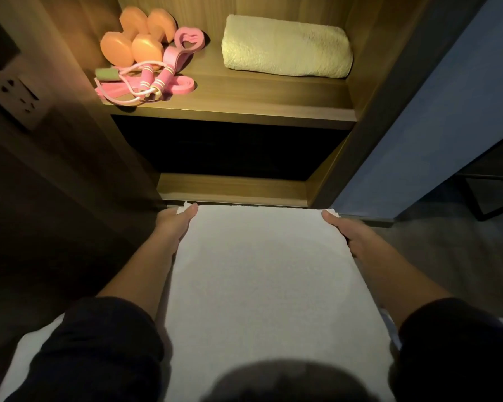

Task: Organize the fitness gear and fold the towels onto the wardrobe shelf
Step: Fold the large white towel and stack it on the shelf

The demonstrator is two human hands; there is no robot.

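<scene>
Two far corners pinched: with left hand and right hand I hold the white towel taut across lower centre, thumbs on top, other fingers hidden beneath, presumably squaring it for folding toward the wardrobe shelf above.

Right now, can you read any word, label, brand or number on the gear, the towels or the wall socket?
No text can be read. The orange dumbbells, pink jump rope, cream rolled towel and white towel show no print; the wall socket is too dim to tell.
</scene>
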